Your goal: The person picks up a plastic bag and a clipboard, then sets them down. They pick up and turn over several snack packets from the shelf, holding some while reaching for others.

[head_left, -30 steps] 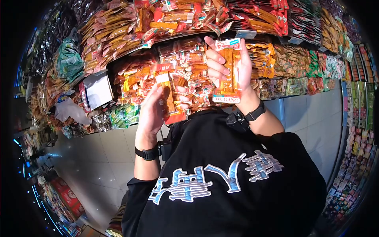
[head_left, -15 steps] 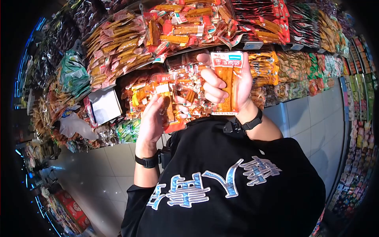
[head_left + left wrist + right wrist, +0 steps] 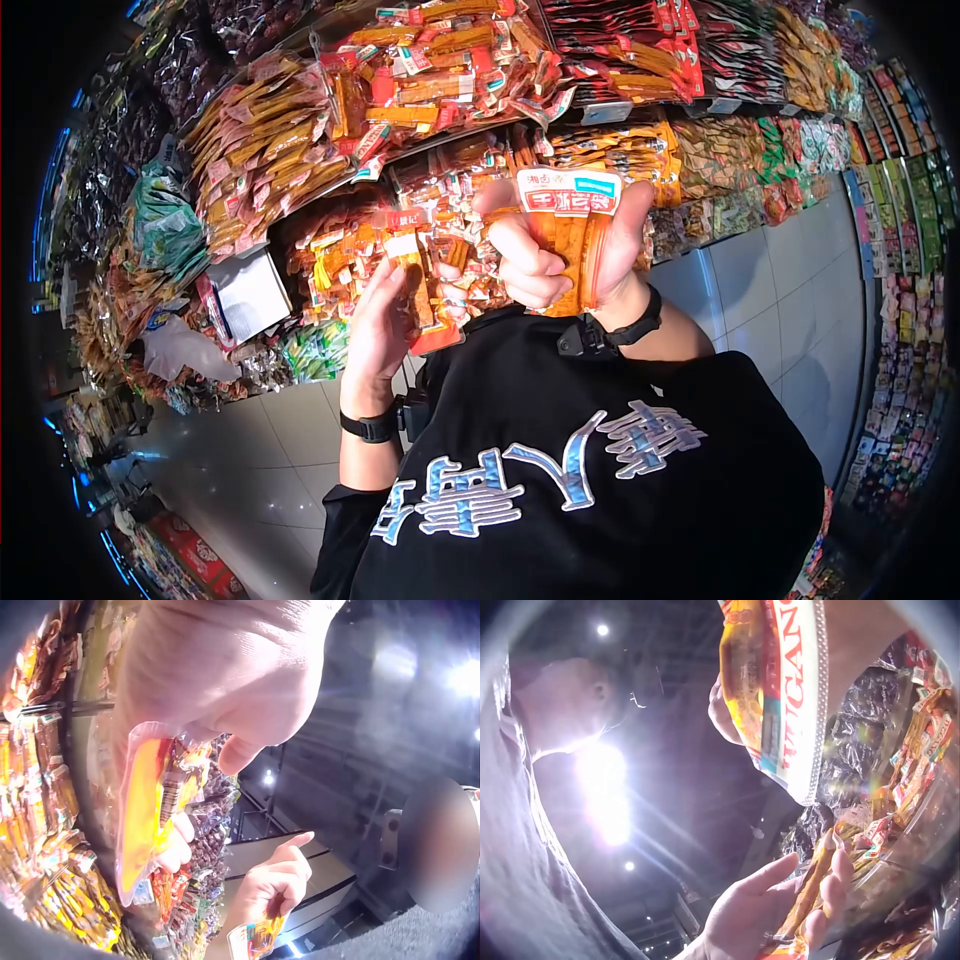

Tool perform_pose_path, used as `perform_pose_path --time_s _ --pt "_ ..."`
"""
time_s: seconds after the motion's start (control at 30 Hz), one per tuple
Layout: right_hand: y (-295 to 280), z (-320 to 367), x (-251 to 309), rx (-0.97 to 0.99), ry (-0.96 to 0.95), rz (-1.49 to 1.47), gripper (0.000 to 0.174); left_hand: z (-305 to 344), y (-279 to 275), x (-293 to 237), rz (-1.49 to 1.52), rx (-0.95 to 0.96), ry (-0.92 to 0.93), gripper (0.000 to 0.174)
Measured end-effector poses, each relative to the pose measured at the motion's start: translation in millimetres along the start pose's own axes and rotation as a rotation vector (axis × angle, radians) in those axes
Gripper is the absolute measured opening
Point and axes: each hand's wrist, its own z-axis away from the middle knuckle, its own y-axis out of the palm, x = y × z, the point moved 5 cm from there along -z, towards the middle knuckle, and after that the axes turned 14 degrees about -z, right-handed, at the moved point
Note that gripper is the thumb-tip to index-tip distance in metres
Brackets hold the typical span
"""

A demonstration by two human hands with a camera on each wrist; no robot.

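Observation:
In the head view the left hand [image 3: 380, 325] grips an orange-red snack packet [image 3: 425, 290], thumb on its near side and fingertips round the far edge. To its right, the right hand [image 3: 610, 260] holds a second packet [image 3: 570, 195] with a white and red top label, its fingers curled over the front. The left wrist view has the yellow back of the left packet [image 3: 146, 802] under the left hand [image 3: 225, 667]. Large red letters mark the end of the right packet [image 3: 799, 697] in the right wrist view, where the left hand [image 3: 750, 907] is below it.
Bins of packaged snacks [image 3: 440, 75] fill a tiered shelf in front of both hands. A white box-like card [image 3: 250, 293] and a clear plastic bag [image 3: 185, 350] lie at left. Tiled floor [image 3: 270, 430] shows below, and another stocked shelf [image 3: 905, 300] stands at right.
The right hand has come down and closer to the body with its packet, whose top now tips toward the head camera. The left hand has moved slightly lower, still gripping its packet.

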Motion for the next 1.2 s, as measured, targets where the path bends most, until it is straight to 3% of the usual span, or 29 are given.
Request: perform_pose_path --time_s 0.8,0.93,1.07,1.2 --pt "-9 5 2 -0.054 0.083 -0.164 0.096 9 6 16 0.021 -0.159 -0.016 0.038" --pt "-9 3 0 -0.031 0.069 -0.151 0.093 11 0 20 0.009 -0.112 -0.017 0.038" --pt "-9 5 -3 -0.069 0.061 -0.156 0.09 13 -14 30 0.006 -0.207 -0.076 0.037" --pt "-7 3 -4 -0.037 0.036 -0.131 0.087 13 -8 25 0.0 -0.149 -0.059 0.037"
